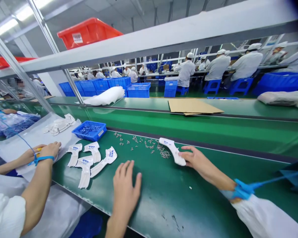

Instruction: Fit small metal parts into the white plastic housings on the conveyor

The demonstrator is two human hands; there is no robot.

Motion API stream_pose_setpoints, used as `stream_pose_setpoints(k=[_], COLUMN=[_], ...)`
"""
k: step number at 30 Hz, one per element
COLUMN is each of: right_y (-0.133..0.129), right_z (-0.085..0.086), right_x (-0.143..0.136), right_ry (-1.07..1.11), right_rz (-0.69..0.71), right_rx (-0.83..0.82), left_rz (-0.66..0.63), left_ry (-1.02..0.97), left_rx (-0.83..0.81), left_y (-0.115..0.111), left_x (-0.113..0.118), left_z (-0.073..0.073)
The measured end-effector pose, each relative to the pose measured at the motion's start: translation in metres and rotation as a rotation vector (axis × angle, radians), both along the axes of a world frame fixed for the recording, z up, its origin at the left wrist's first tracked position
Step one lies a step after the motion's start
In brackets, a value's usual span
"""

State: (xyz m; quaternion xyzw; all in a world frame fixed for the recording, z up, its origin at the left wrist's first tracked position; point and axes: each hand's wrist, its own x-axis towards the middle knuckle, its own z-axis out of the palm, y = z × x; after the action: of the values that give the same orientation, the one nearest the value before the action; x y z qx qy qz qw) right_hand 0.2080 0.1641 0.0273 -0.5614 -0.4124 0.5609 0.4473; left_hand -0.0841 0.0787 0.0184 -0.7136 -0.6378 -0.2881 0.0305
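Note:
My right hand (196, 160) grips the lower end of a white curved plastic shell (173, 150) between thumb and fingers, over the green bench. Small metal screws (161, 150) lie scattered just left of that shell. My left hand (126, 188) is open and empty near the bench's front, its fingers apart and pointing forward. Left of it lie several white plastic shell pieces (84, 175) with small blue parts set in them. Behind these pieces stands a blue tray (99, 134) of small blue parts.
A co-worker's hands (49, 150) work at the left, by a white sheet (37, 132) with more white pieces. Cardboard (193, 106) and a white bag (106, 96) lie on the far ledge. An overhead shelf (149, 41) carries a red bin (89, 33).

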Motion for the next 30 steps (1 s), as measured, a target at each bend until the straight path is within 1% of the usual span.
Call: stream_pose_setpoints(k=[2,4,6,8,9,10,11,12,14,15,16,17,19,21,24,27,30], right_y=[0.035,0.063,0.079,0.081,0.077,0.07,0.062,0.054,0.038,0.033,0.029,0.026,0.025,0.025,0.023,0.021,0.021], right_z=[0.003,0.006,0.007,0.005,0.002,-0.001,-0.004,-0.008,-0.013,-0.014,-0.014,-0.014,-0.013,-0.012,-0.012,-0.014,-0.014], right_x=[0.022,0.043,0.058,0.063,0.061,0.057,0.049,0.041,0.021,0.012,0.004,-0.002,-0.008,-0.008,-0.001,0.005,0.007], right_ry=[-0.098,-0.182,-0.272,-0.382,-0.432,-0.463,-0.493,-0.535,-0.673,-0.764,-0.857,-0.935,-1.01,-1.032,-1.04,-1.037,-1.044], right_rz=[-0.128,-0.217,-0.27,-0.277,-0.251,-0.203,-0.116,0.002,0.267,0.377,0.454,0.493,0.487,0.463,0.437,0.435,0.453], right_rx=[0.07,0.122,0.172,0.232,0.262,0.285,0.319,0.369,0.505,0.573,0.625,0.651,0.639,0.619,0.6,0.588,0.6], left_rz=[0.174,0.289,0.319,0.284,0.257,0.228,0.191,0.142,0.0,-0.084,-0.167,-0.245,-0.381,-0.503,-0.659,-0.75,-0.763], left_ry=[0.111,0.193,0.233,0.228,0.21,0.187,0.163,0.137,0.082,0.046,0.005,-0.038,-0.104,-0.128,-0.117,-0.101,-0.092], left_rx=[0.049,0.06,0.055,0.051,0.047,0.04,0.031,0.023,0.015,0.018,0.024,0.03,0.041,0.03,-0.051,-0.136,-0.17], left_y=[0.021,0.035,0.039,0.036,0.031,0.026,0.02,0.014,0.0,-0.007,-0.015,-0.022,-0.034,-0.043,-0.048,-0.048,-0.048], left_x=[-0.033,-0.059,-0.074,-0.078,-0.076,-0.074,-0.069,-0.064,-0.05,-0.041,-0.031,-0.021,0.002,0.024,0.048,0.059,0.063], left_z=[-0.005,-0.012,-0.017,-0.019,-0.018,-0.017,-0.016,-0.015,-0.014,-0.015,-0.015,-0.016,-0.018,-0.016,-0.005,0.008,0.015])
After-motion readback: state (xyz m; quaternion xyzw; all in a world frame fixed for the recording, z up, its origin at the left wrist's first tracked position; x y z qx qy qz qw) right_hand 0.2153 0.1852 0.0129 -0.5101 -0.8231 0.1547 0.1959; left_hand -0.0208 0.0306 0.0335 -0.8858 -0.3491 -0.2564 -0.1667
